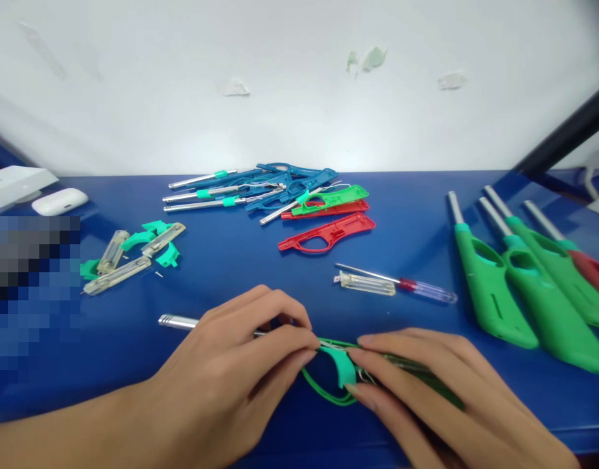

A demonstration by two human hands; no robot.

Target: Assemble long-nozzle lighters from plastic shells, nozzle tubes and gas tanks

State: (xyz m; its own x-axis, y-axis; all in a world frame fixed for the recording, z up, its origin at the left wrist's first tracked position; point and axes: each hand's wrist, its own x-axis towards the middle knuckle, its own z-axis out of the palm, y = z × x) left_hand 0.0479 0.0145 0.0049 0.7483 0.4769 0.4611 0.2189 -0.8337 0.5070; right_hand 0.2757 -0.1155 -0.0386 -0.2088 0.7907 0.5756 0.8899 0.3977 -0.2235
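Observation:
A green long-necked lighter (329,394), its casing opened, lies between my hands near the table's front. My left hand (245,365) grips it around the neck, and its metal tube (178,322) sticks out to the left. On the other side my right hand (417,384) is closed on the handle half, fingertips at the teal trigger (346,368). Thin wires show by those fingertips. Most of the handle is hidden under the right hand. Just beyond lie a clear fuel tank (368,284) and a screwdriver (426,290) with a red and clear handle.
Several assembled lighters (495,293) lie at the right. Blue casing parts with metal tubes (202,195) are piled at the back, beside a red casing half (329,233). Teal triggers (168,254) and clear tanks (116,276) lie left. A white earbud case (60,202) sits far left.

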